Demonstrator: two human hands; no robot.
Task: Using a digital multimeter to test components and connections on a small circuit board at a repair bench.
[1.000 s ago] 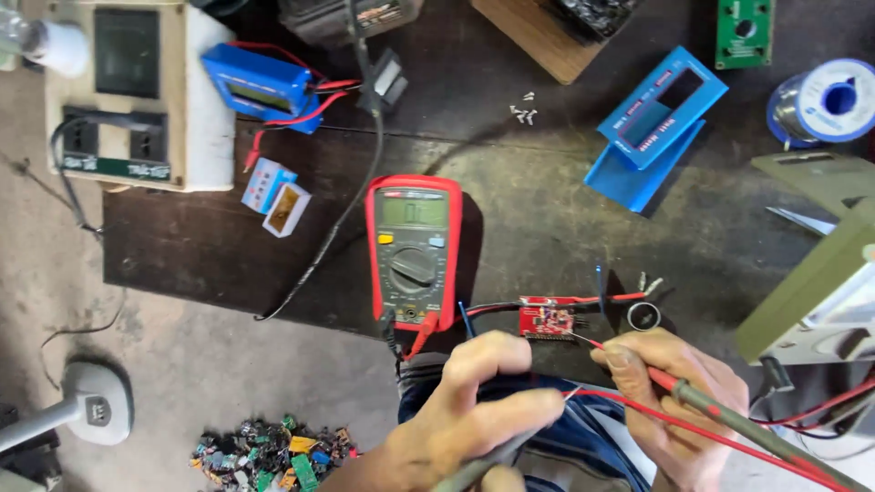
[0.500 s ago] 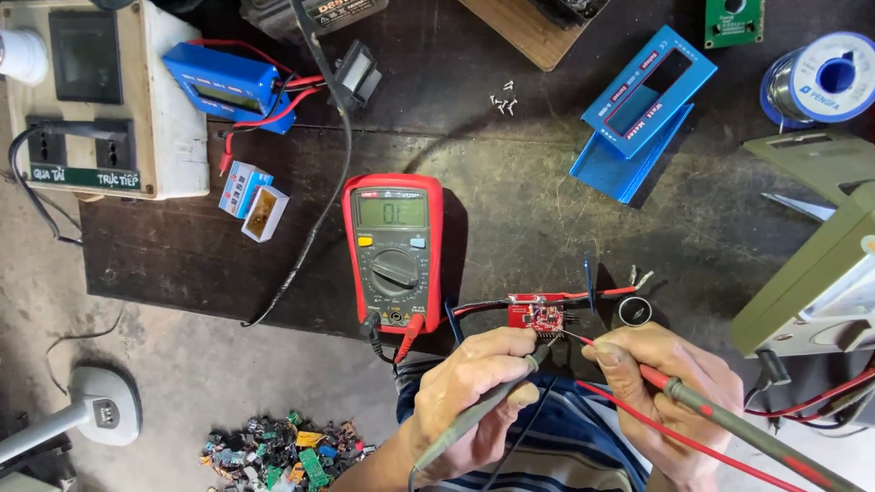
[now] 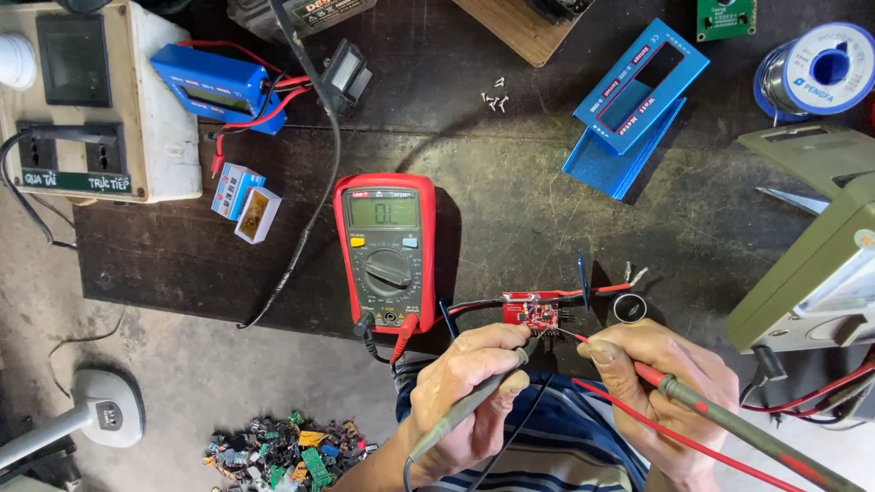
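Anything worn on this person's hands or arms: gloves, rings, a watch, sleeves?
Both hands are bare: no gloves, rings or watch show on the left hand or the right hand. No sleeves reach the visible wrists. Below the hands lies blue fabric with white stripes.

Electronics repair workshop: worn dark bench [image 3: 510, 200], red multimeter [image 3: 386, 251], solder spool [image 3: 816, 68], small circuit board [image 3: 536, 312], scrap-component heap [image 3: 283, 451] on floor

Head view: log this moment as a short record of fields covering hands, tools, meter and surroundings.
left hand: holds black probe, tip at the small red board
right hand: holds red probe, tip by the same board
meter: red, flat on the dark table, screen lit
nearby: blue cover, solder spool
floor: heap of small parts
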